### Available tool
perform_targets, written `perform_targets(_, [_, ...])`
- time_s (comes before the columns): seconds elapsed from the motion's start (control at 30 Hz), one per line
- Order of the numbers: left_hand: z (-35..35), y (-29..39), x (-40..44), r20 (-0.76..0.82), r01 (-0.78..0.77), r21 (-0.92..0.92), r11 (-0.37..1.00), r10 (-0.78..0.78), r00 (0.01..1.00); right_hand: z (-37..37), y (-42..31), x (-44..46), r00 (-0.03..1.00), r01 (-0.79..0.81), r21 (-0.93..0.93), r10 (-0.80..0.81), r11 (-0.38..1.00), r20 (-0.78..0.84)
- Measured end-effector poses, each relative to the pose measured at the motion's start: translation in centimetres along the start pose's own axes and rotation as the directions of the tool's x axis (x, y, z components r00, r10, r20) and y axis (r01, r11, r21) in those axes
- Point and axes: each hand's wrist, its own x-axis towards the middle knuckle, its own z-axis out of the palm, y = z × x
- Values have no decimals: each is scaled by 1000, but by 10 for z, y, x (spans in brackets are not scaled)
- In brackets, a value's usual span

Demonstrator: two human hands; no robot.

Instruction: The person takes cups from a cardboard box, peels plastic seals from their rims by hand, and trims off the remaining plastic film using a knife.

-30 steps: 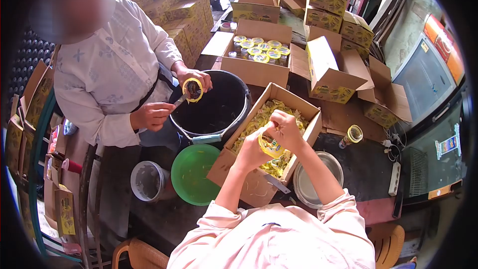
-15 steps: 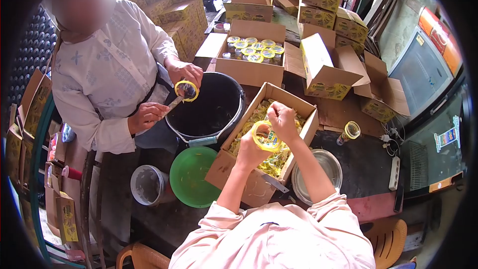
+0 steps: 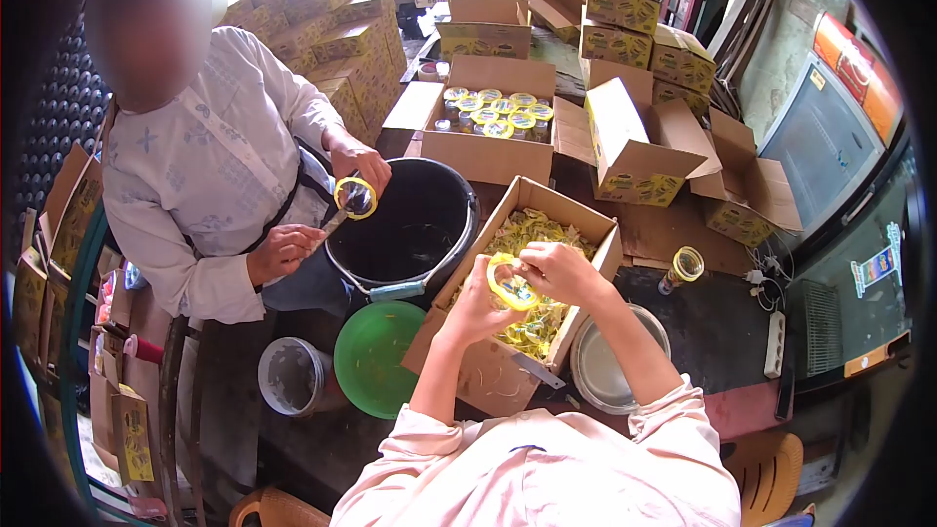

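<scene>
Yellow-rimmed container [image 3: 514, 287]: above the scrap carton [image 3: 576, 215], gripped in the wearer's left hand [image 3: 475, 304]. We note the rim tilted, open face up toward us; the long axis is hard to judge, the body being mostly hidden by the grip. Rim lies just left of the right hand [image 3: 561, 270], which is bunched at its edge; whether it pinches anything, we cannot tell. Both hands about equally near.

Left of the scrap carton, a co-worker [image 3: 215, 137] holds a second container [image 3: 355, 197] and a blade [image 3: 335, 225].

Writing: beyond the scrap carton, round lids [image 3: 499, 128] show blue-and-yellow labels. Beyond it, to the right, a printed carton [image 3: 634, 183]. Well right of it, a sticker [image 3: 875, 263]. We can read no brand on any.
</scene>
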Motion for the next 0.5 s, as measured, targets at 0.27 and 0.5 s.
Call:
perform_targets(0.27, [18, 17, 3, -496, -1, 209, 978, 107, 862, 16, -20, 1, 969, -92, 272, 149, 958, -196])
perform_targets(0.5, [-19, 30, 9, -247, -128, 47, 991, 136, 960, -11, -24, 5, 1000, -9, 339, 13, 941, -8])
